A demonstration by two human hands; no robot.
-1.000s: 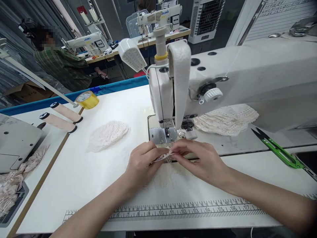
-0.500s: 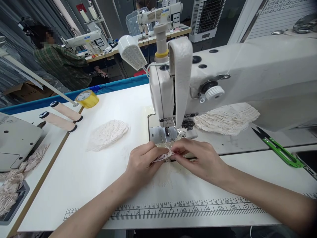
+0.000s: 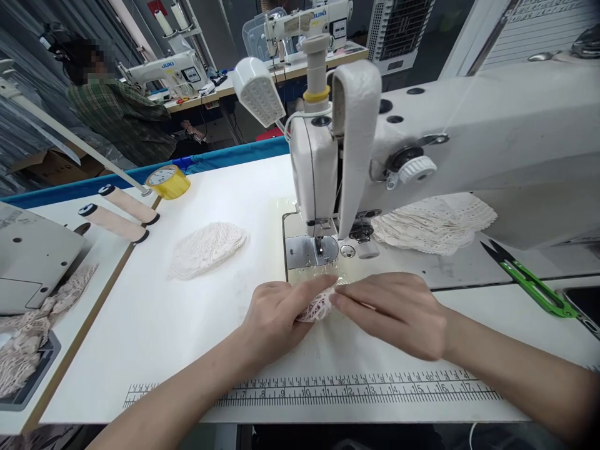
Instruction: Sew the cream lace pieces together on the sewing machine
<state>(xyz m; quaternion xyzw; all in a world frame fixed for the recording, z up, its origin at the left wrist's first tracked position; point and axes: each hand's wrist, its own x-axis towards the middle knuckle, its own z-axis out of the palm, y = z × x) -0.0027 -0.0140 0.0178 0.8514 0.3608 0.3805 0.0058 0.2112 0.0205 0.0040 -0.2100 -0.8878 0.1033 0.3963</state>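
My left hand (image 3: pixel 276 315) grips a small piece of white lace (image 3: pixel 317 309) just in front of the sewing machine's needle plate (image 3: pixel 304 252). Its thumb and fingers are closed round the lace, with the index finger stretched over the top. On the lace's right edge, my right hand (image 3: pixel 398 312) has its fingertips pressed together; part of the lace is hidden under both hands. Above and behind them stands the white sewing machine (image 3: pixel 315 169), its presser foot (image 3: pixel 319 245) apart from the lace.
A lace pile (image 3: pixel 209 249) lies left, another lace stack (image 3: pixel 435 222) behind the needle area. Green-handled scissors (image 3: pixel 534 284) rest at right. Yellow tape (image 3: pixel 167 181) and thread cones (image 3: pixel 115 223) stand at left. A printed ruler (image 3: pixel 304 392) runs along the front edge. A person (image 3: pixel 119 115) sits beyond.
The lace has come slightly nearer to me and turned, showing more of its face. My right hand has rolled over, its fingers now straighter and its back upward. The view has shifted slightly.
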